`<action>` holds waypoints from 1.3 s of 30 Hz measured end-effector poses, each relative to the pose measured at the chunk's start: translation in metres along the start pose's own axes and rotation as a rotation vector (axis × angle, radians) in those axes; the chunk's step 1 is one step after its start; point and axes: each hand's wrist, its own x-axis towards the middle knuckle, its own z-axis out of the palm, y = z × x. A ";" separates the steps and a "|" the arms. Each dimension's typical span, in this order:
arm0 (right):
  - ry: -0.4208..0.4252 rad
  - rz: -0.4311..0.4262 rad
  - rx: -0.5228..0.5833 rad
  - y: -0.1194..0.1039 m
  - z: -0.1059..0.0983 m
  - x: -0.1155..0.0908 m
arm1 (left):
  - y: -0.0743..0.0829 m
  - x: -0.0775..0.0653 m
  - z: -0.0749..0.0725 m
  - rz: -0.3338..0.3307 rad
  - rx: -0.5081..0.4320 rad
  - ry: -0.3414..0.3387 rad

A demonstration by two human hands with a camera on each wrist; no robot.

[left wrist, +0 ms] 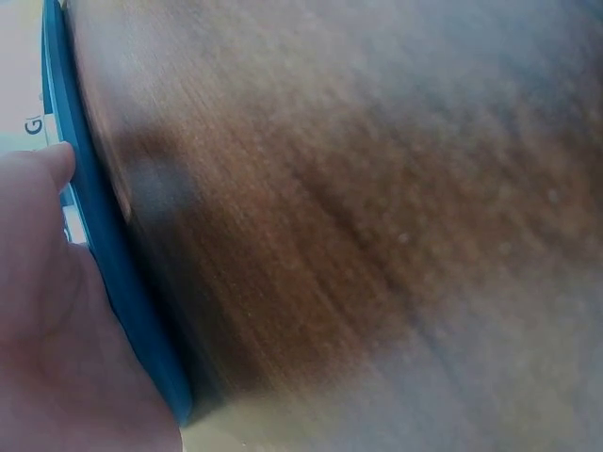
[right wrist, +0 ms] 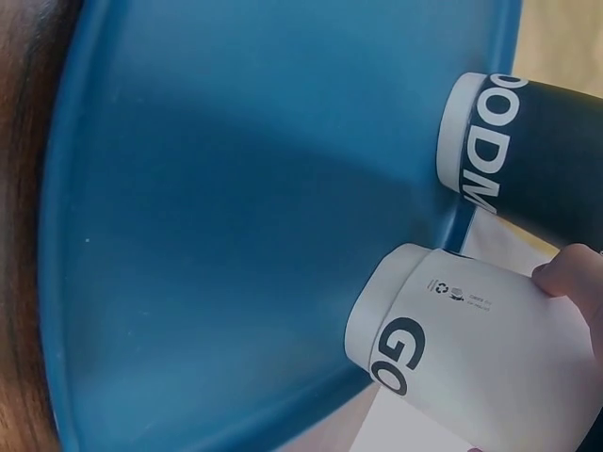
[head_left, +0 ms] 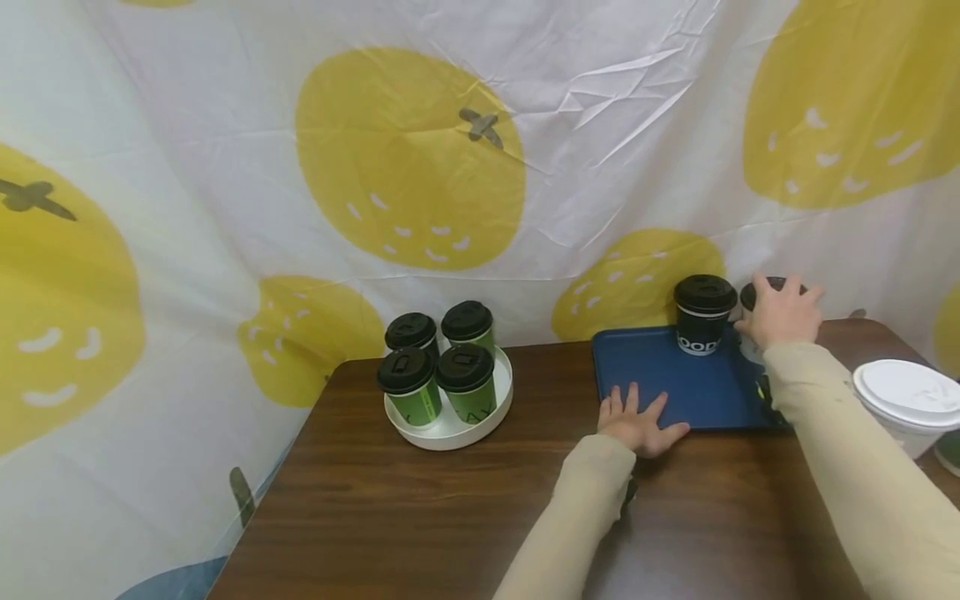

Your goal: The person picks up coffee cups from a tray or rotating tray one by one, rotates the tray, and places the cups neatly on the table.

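My right hand [head_left: 783, 312] grips a white paper cup [right wrist: 480, 348] with a black lid from above, at the back right of a blue tray [head_left: 652, 375]. Dark "GO" lettering shows on that cup in the right wrist view; whether its base touches the tray I cannot tell. Just left of it stands a black paper cup [head_left: 699, 325] with a black lid and white letters, upright on the tray. With fingers spread, my left hand [head_left: 633, 425] rests at the tray's front edge, its thumb against the rim in the left wrist view.
On the left, a round white tray [head_left: 504, 392] bears several green cups [head_left: 471, 400] with black lids. A white lidded tub [head_left: 907, 400] stands right of my right forearm, beside a partly cut-off green item [head_left: 951, 450]. A fruit-print cloth [head_left: 570, 183] hangs behind the wooden table [head_left: 420, 517].
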 end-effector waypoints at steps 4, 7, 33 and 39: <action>-0.004 0.002 -0.004 0.000 0.000 0.000 | 0.000 -0.002 -0.001 -0.003 0.003 -0.003; -0.003 0.000 -0.008 0.000 0.000 0.000 | 0.000 -0.002 0.000 -0.001 0.001 -0.003; 0.001 0.002 -0.012 -0.001 -0.001 -0.005 | 0.001 -0.002 -0.001 0.000 -0.003 -0.012; -0.015 0.000 -0.014 -0.002 -0.002 -0.005 | 0.001 -0.001 0.000 -0.002 -0.009 -0.005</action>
